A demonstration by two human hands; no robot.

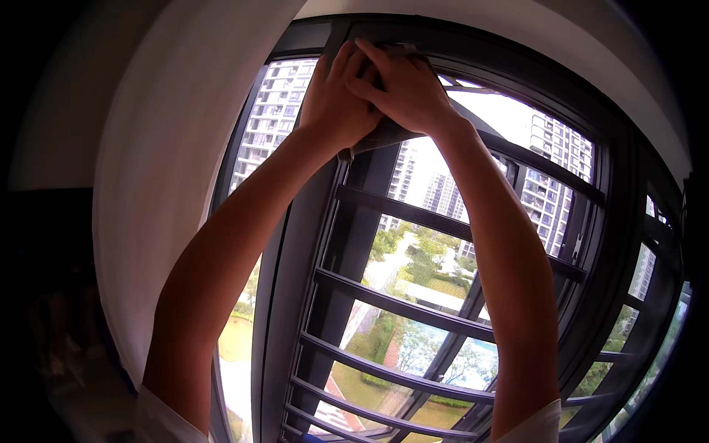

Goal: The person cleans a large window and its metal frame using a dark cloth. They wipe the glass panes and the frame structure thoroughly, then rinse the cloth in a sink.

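Both of my arms reach up to the upper left corner of a dark-framed window. My left hand (339, 102) lies against this corner with its fingers pointing up; its palm side is hidden. Partly over it crosses my right hand (409, 88), its index finger and thumb reaching across the left hand's fingers. From beneath both hands hangs a dark thin sheet (388, 134), either mesh or cloth, with a loose lower edge. My right hand's curled fingers hold this sheet near the top of the window frame (476, 41).
Dark horizontal bars (410, 293) cross the window opening below my hands. A fine mesh screen (410, 257) covers part of it. On the left hangs a pale curtain (166, 166). Outside are tall buildings (443, 194) and greenery. Another barred window section (620, 332) stands to the right.
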